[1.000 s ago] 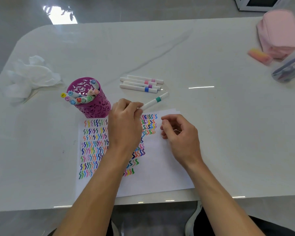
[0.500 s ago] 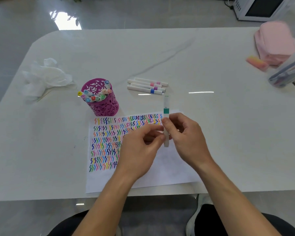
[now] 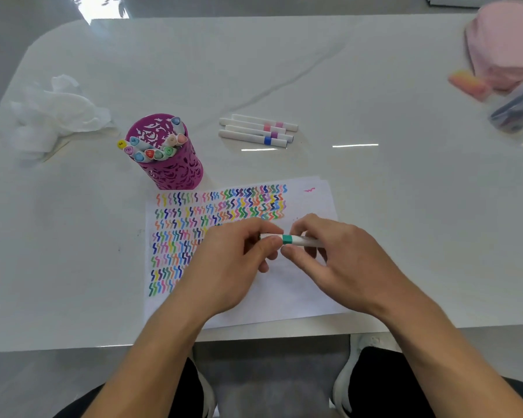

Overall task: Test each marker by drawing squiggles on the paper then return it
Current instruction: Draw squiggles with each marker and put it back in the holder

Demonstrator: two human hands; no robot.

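Judging from the head view, the task looks well along: the paper (image 3: 284, 300) carries many rows of coloured squiggles across its upper left, its lower right is bare, and one stray pink mark sits near the far right corner. Over the sheet, the left grip (image 3: 233, 267) pinches one end of a green-banded marker (image 3: 296, 240) while the right grip (image 3: 341, 257) grasps its barrel, so the marker is held level between them. Whether the cap is coming off or going on I cannot tell. A purple holder (image 3: 175, 173) just beyond the paper's far left corner is packed with markers. Four white markers (image 3: 257, 131) lie side by side on the surface (image 3: 405, 206) further back — waiting or finished, nothing shows which.
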